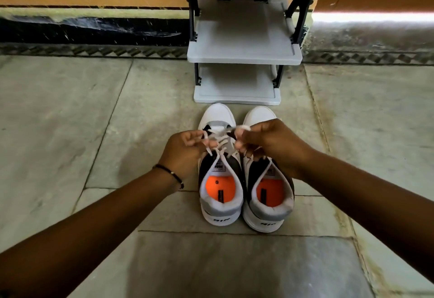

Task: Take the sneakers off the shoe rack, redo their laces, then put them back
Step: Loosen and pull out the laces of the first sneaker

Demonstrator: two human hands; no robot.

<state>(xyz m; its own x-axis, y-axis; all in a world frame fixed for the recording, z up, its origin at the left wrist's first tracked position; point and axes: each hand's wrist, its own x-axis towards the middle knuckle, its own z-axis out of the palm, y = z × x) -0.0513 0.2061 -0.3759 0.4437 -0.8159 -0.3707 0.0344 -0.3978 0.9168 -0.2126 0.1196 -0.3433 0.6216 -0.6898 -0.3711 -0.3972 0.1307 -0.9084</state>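
Both hands pinch the white laces [219, 144] over the left sneaker [220, 168]: left hand [182, 151] beside it, right hand [270, 144] above the right sneaker [267, 192].

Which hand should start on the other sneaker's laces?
Probably the right hand: it already sits over the right sneaker. The left hand is beside the left sneaker, farther away.
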